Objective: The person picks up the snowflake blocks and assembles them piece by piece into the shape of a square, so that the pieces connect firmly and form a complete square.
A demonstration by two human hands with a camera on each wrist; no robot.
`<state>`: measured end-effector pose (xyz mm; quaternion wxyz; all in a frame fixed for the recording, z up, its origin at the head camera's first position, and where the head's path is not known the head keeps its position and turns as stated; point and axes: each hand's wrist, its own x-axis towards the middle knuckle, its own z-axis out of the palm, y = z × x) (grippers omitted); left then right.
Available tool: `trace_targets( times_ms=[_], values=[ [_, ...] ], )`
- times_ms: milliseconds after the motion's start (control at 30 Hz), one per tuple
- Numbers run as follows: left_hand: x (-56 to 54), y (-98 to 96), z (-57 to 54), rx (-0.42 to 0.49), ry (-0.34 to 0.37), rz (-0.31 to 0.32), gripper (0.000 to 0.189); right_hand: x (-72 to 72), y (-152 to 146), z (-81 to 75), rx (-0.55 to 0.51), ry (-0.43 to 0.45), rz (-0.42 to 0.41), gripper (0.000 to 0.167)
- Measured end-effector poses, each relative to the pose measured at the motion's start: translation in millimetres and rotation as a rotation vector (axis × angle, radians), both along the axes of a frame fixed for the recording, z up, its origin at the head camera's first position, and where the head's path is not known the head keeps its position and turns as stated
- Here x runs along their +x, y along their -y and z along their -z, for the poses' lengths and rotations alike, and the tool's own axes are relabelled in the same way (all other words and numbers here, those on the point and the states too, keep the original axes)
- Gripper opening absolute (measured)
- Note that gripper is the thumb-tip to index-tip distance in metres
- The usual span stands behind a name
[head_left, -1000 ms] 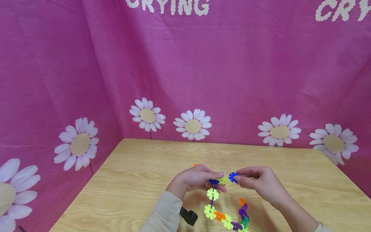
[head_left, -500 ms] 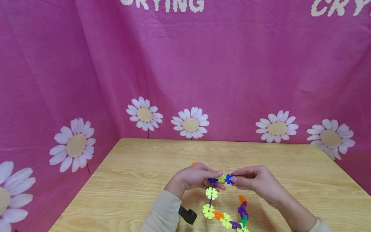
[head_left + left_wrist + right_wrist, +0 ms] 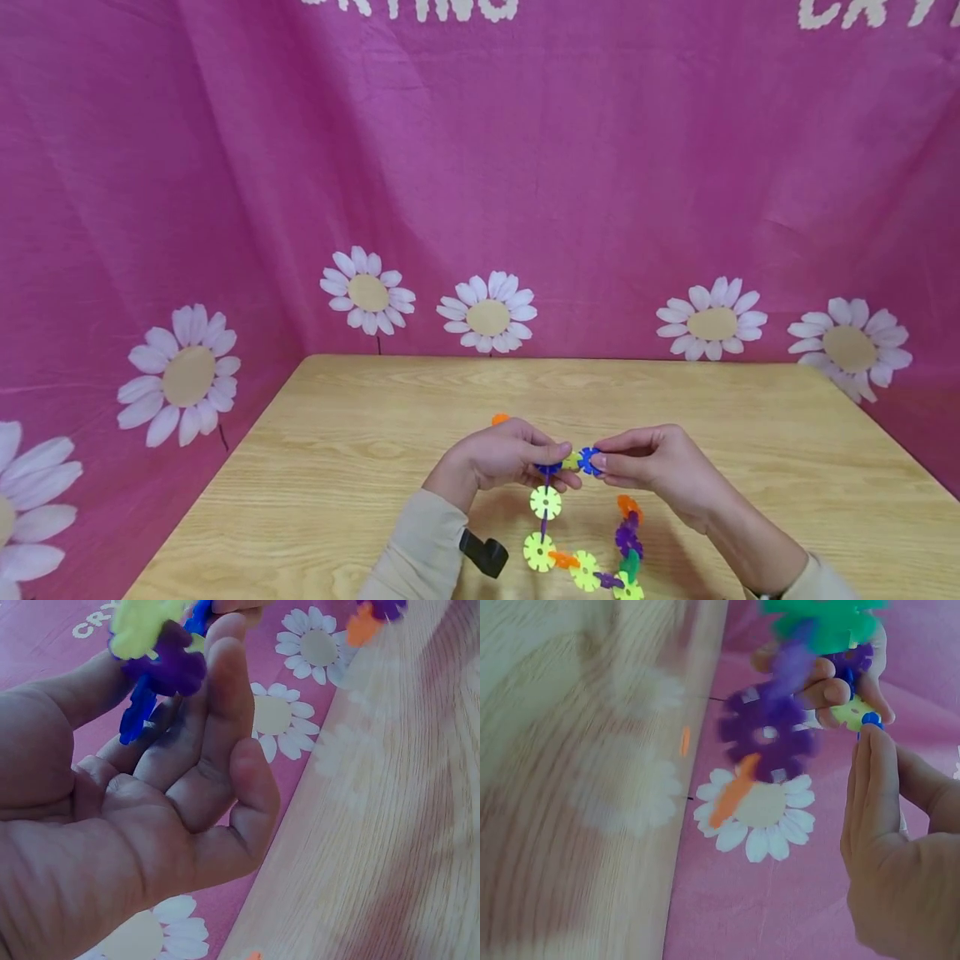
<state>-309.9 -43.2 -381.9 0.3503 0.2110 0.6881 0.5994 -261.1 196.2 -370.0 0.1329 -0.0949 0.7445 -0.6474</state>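
Note:
Between thumb and fingers, my left hand (image 3: pixel 495 457) pinches one end of a chain of notched plastic discs, at a dark blue disc (image 3: pixel 549 469) joined to a yellow disc (image 3: pixel 572 461). My right hand (image 3: pixel 663 467) pinches a bright blue disc (image 3: pixel 589 461) edge to edge with that yellow one. From the left hand the chain hangs in a U: a yellow-green disc (image 3: pixel 545 502), an orange disc (image 3: pixel 564 560), a green disc (image 3: pixel 631 565), and purple ones up to an orange end disc (image 3: pixel 628 505). The left wrist view shows a purple disc (image 3: pixel 176 664) near the left thumb.
An orange disc (image 3: pixel 500 419) shows just behind the left hand. Both hands are above a wooden table (image 3: pixel 360 433), with a pink daisy-print cloth (image 3: pixel 585 183) along its back and left. A black strap piece (image 3: pixel 486 555) sticks out from the left wrist.
The right hand has moved left, bringing its blue disc from a gap up against the yellow disc. The left hand keeps its grip, and the head view has tilted slightly down.

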Motion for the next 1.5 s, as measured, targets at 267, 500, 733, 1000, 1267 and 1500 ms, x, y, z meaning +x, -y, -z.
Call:
trace_targets(
  times_ms=[267, 500, 733, 1000, 1267, 1500],
  values=[
    [6.7, 1.2, 2.3, -0.009, 0.007, -0.055, 0.035, -1.3, 9, 5.9, -0.004, 0.045, 0.011, 0.037],
    [3.8, 2.8, 5.2, 0.003, 0.017, -0.018, 0.043, -5.2, 4, 4.1, 0.031, 0.043, -0.042, 0.040],
    [-5.5, 5.6, -1.2, 0.006, 0.025, -0.015, 0.049, -19.4, -1, -1.0, 0.041, 0.030, -0.078, 0.045],
    [-6.1, 9.1, -3.0, 0.044, 0.065, -0.009, 0.049, -68.8, 17, 23.1, 0.490, -0.233, -0.089, 0.033],
    [-2.8, 9.9, -0.5, 0.069, 0.069, 0.001, 0.048, -107.8, 45, 42.1, 0.786, -0.514, -0.229, 0.023],
    [-4.7, 12.1, -5.0, 0.063, 0.043, 0.009, 0.043, -130.5, 74, 43.6, 0.812, -0.495, -0.292, 0.024]
  ],
)
